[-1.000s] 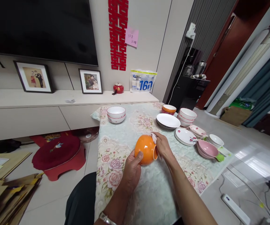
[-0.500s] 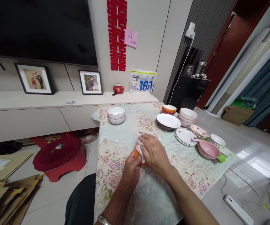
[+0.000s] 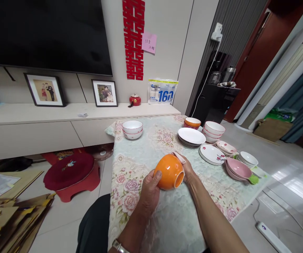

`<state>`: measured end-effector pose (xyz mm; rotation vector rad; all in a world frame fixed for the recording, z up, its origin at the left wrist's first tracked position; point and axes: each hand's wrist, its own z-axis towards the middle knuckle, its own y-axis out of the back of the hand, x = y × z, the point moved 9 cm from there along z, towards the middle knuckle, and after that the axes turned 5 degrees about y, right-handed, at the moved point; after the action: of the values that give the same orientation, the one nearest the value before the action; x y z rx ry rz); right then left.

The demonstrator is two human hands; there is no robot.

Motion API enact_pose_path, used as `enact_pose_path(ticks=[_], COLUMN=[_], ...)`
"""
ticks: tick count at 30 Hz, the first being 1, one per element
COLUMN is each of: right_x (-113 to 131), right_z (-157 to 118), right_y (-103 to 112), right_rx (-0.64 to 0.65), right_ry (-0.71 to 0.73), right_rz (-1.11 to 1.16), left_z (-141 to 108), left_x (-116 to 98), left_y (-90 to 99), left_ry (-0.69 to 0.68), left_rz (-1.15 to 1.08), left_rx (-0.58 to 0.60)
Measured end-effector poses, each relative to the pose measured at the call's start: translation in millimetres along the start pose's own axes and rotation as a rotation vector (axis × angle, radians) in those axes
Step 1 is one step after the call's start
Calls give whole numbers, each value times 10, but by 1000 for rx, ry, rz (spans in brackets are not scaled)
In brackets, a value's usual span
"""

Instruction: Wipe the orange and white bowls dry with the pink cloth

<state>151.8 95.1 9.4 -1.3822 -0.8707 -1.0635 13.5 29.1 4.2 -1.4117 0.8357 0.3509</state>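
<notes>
The left hand (image 3: 150,186) is clamping the orange bowl (image 3: 167,172) over the near middle of the counter, thumb pressing its outer wall, while the right hand (image 3: 189,170) is gripping a pale cloth (image 3: 179,158) against the bowl's far right side, its fingertips hiding behind it. The floral tablecloth (image 3: 164,214) is covering the counter; its left edge is running just beside the left forearm, its right edge slanting past the dishes. Open tablecloth is stretching between the held bowl and two nested white bowls (image 3: 132,130) near the far left corner. Along the right, another orange bowl (image 3: 192,121) is sitting inside a red one (image 3: 190,126), and pink bowls (image 3: 237,169) are nesting near the edge. The held bowl is lying sideways, foot ring pointing right and toward the wearer, mouth facing away, out of sight.
</notes>
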Motion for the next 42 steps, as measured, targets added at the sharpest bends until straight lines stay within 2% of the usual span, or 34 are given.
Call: enact_pose_path(ticks=[5,8,11,14,18,21,23,26,30,33,36,39,42], right_x=[259,506,768,947,940,892,913,942,740,487,385,459,693], right_z=[-24,-61,-171,-395,-765,-935,-894,-584,-133,-18,-43,-143,-357], right_y=[52,-19,-247,-585,-1031,-1216,-1172,-867,-328,-86,-2,-27,-260], right_rx=[28,126,244,305,306,359,385,357,172,31,-38,-53,-11], right_ry=[79,179,360,564,765,877,871,683,345,216,205,230,419], right_rz=[-71,-342,-718,-1041,-1415,-1467,-1374,-1111,-643,-424,-408,-519,-792], left_z=[-3,-10,-9,-6,-3,-5,-13,-26,-24,-13,-1,9,13], left_x=[-15,-27,-28,-4,3,0,6,21,-29,-71,-97,-92,-92], left_y=[-17,-5,-13,-38,-49,-34,-50,-84,-38,9,43,39,11], left_ry=[-28,-15,-4,1,-34,-52,-42,3,12,4,-15,-18,-18], left_rz=[96,102,102,108,82,53,50,40,29,14,-14,-34,-51], left_rx=[-8,-11,23,78,107,94,106,117,23,-35,-60,-45,-18])
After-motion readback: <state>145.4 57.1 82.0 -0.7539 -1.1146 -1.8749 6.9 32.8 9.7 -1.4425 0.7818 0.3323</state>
